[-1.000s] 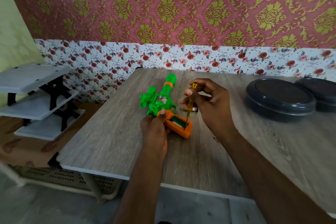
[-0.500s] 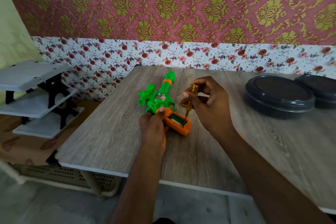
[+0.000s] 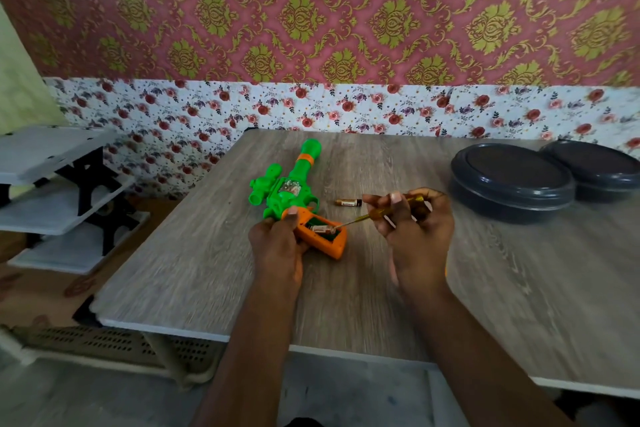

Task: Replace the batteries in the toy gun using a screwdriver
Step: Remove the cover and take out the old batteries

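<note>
**Battery bay open, screwdriver tip at the battery**

Toy gun lies flat on the worktop, left of centre. Muzzle points to 1 o'clock and the orange handle trails off to 4 o'clock. The battery bay in the handle is uncovered, green inside, with one battery lying in it.

Left hand: comes in from 6 o'clock. Grip is wrapped round the handle where orange meets green, thumb on top of the orange part.

Right hand: grip pinches the yellow screwdriver handle between thumb and fingers. The shaft runs to 8 o'clock, down into the bay, with the tip at the battery's 3 o'clock end. Can't tell if the tip actually touches; the frame is motion-blurred there.

Loose battery: lies on the worktop at 1 o'clock from the bay, clear of the gun and just beside the right hand's fingertips.

Other items:
- Round container, dark and lidded, sits on the worktop at 2 o'clock from the right hand.
- Second container, same type, is at 2 o'clock from the first. Their edges overlap in view.
- White shelf rack stands off the worktop at 9 o'clock.
- Patterned wallpaper is at 12 o'clock.
</note>
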